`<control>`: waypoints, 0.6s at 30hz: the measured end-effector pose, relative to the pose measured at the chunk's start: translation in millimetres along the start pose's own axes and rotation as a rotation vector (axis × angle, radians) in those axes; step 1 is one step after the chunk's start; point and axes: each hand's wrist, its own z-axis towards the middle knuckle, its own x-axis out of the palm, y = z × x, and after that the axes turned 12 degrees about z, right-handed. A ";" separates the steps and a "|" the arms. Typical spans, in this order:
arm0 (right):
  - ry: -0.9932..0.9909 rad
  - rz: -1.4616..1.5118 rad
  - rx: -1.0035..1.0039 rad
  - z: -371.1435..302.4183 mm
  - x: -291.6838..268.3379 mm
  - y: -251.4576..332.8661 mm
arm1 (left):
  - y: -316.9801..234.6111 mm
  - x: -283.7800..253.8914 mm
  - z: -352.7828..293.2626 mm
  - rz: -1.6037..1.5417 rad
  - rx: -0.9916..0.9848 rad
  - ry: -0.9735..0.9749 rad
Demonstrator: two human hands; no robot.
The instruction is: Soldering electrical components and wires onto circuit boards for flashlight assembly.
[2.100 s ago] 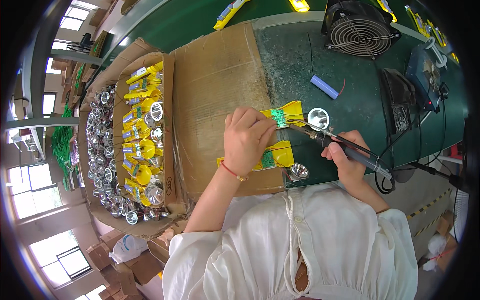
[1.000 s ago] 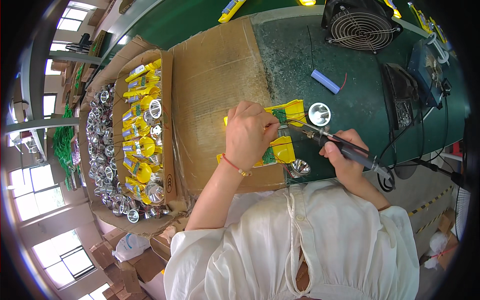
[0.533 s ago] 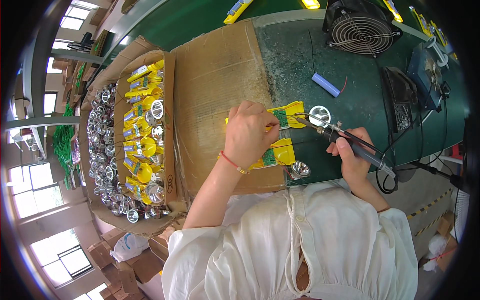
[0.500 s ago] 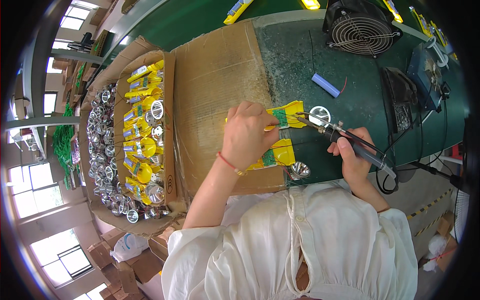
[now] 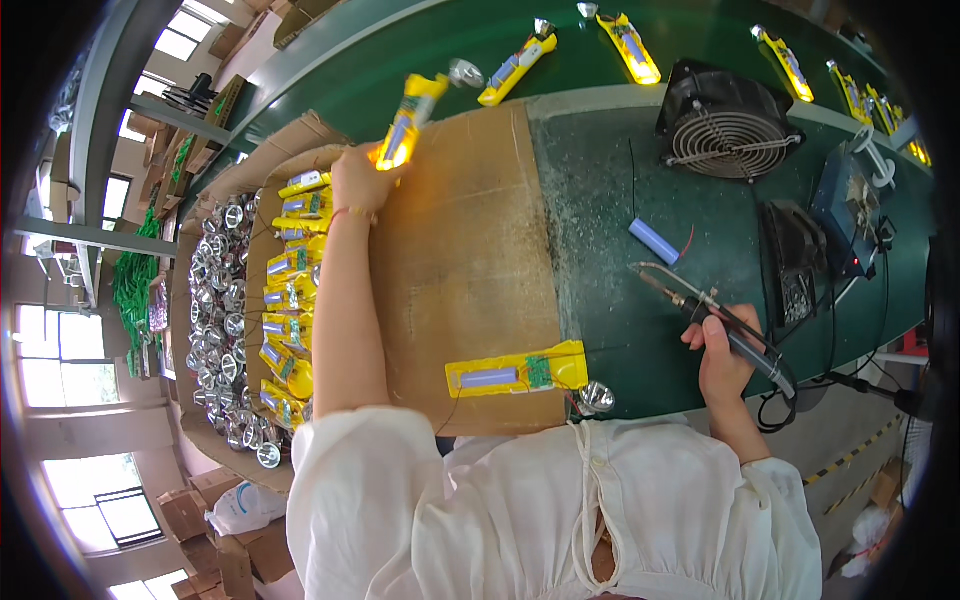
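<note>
At the far left of the work surface, my left hand (image 5: 362, 182) grips the near end of a yellow flashlight housing (image 5: 411, 108). The housing holds a battery and glows brightly beside my fingers; it is slightly blurred. On the right, a soldering iron (image 5: 757, 358) lies in the grip of my right hand (image 5: 724, 358), its tip pointing up and left over the green surface. Another yellow housing (image 5: 455, 381), with a purple battery and green circuit board, lies flat at the near edge. Beside it rests a silver reflector (image 5: 597, 398). A loose purple battery (image 5: 655, 241) with wires lies beyond the iron's tip.
A cardboard box (image 5: 262, 225) of yellow housings and reflectors stands at left. A cardboard sheet (image 5: 465, 250) covers the bench's left part. Beyond, a green belt (image 5: 560, 80) carries several housings, some lit. A black fan (image 5: 725, 125) and a blue soldering station (image 5: 845, 195) stand right.
My left hand has moved from the middle to the far left, now carrying a glowing housing. My right hand keeps the soldering iron, away from the housings. The whole view has shifted.
</note>
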 end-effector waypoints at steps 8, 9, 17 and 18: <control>0.005 0.015 0.027 -13.1 -3.9 -0.6 | -23.9 51.2 35.5 0.022 0.041 -0.116; 0.005 0.015 0.024 -14.8 -3.9 -1.0 | -22.0 46.4 25.3 0.010 0.065 -0.151; 0.056 0.056 -0.012 -7.7 2.5 -2.2 | -30.8 -32.8 -179.3 -0.386 0.750 0.539; 0.076 0.045 -0.019 -7.9 4.3 -1.1 | -32.6 -24.8 -200.0 -0.301 0.727 0.461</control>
